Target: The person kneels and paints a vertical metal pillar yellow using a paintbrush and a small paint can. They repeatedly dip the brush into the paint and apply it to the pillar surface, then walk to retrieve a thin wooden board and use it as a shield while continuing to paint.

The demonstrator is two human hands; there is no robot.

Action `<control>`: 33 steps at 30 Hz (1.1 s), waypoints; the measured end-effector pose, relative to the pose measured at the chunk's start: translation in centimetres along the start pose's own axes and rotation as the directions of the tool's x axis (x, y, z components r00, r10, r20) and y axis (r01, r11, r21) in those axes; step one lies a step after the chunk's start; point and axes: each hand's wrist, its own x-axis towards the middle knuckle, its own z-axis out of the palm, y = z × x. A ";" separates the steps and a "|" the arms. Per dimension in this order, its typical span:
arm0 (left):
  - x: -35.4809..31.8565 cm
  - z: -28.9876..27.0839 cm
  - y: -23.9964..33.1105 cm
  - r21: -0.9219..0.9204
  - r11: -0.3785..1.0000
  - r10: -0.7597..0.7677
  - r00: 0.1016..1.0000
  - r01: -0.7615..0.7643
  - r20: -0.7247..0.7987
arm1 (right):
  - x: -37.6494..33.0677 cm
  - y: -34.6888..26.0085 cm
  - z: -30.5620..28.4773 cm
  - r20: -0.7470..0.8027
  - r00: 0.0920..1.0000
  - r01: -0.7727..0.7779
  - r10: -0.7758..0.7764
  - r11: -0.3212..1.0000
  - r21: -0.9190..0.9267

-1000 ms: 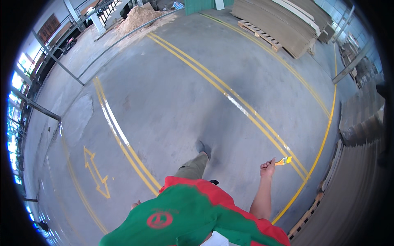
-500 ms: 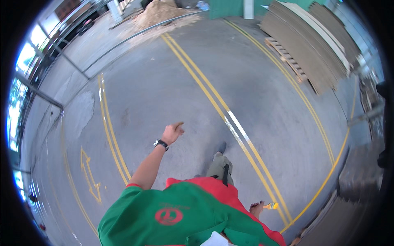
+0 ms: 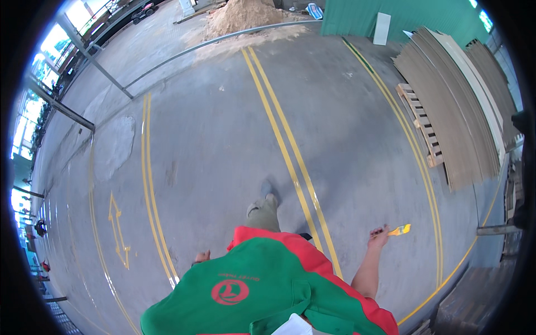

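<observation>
The right hand (image 3: 379, 234) is closed around the handle of a small brush (image 3: 400, 229), whose yellow end sticks out to the right of the fist, level with the hip and above the concrete floor (image 3: 223, 139). The left hand (image 3: 201, 257) only just shows past the edge of a green and red shirt (image 3: 262, 290); too little of it shows to tell whether it is open or closed, and nothing can be seen in it. One foot in a grey shoe (image 3: 267, 188) is set forward on the floor, just left of a double yellow line (image 3: 285, 145) painted along it. The floor is smooth grey concrete, with a rough patched area to the left and a painted yellow double-headed arrow (image 3: 116, 231) near the left hand. To the right, well apart from the brush, a wooden pallet (image 3: 420, 123) lies beside a leaning stack of thin brown sheets (image 3: 452, 111). At the far end, a heap of pale sawdust (image 3: 245, 14) sits on the floor beside a green wall (image 3: 402, 22).
</observation>
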 end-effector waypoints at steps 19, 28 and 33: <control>31.6 -8.6 90.9 -0.075 0.616 0.784 0.619 -0.784 -0.040 | 15.0 0.8 39.4 -0.357 0.934 0.012 0.026 0.995 0.103; 37.9 -5.2 97.5 0.250 0.873 0.384 0.907 -0.418 0.174 | 38.4 -1.5 72.0 -0.050 0.997 -0.055 0.063 0.988 0.143; 35.4 -3.7 101.9 0.249 0.943 0.155 0.954 -0.220 0.255 | 45.7 -9.0 95.5 0.183 0.982 -0.065 0.045 0.992 0.107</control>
